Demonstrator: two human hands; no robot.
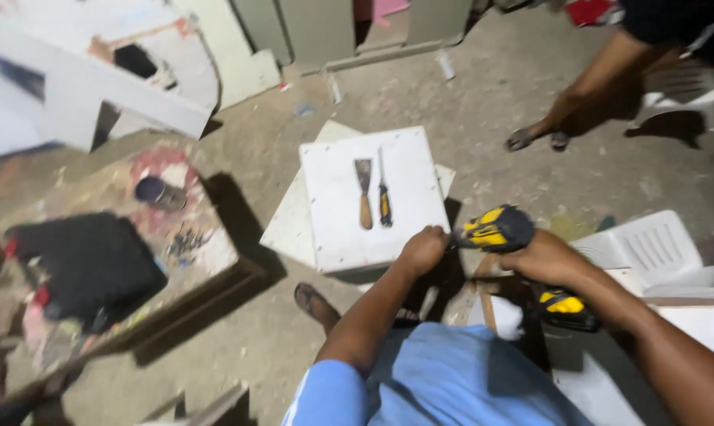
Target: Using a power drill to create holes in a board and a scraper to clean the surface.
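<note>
Right hand (544, 259) grips a yellow-and-black drill (503, 230), fingers wrapped closed around its handle; battery base shows below the wrist. The drill's nose points left toward the left hand (424, 249), which is a closed fist at the near right edge of a white board (404, 189). What the fist holds is hidden; the bit tip is also hidden behind it.

The board lies flat on other white panels on the floor (530, 118). On it, side by side and untouched: a scraper (363, 189) and a screwdriver (384, 196).

Judgement: drilling or driving at the board's edge is set up or under way; no finished fastener is visible, so progress cannot be read.

Another person's leg (585, 87) stands well apart, upper right.
</note>
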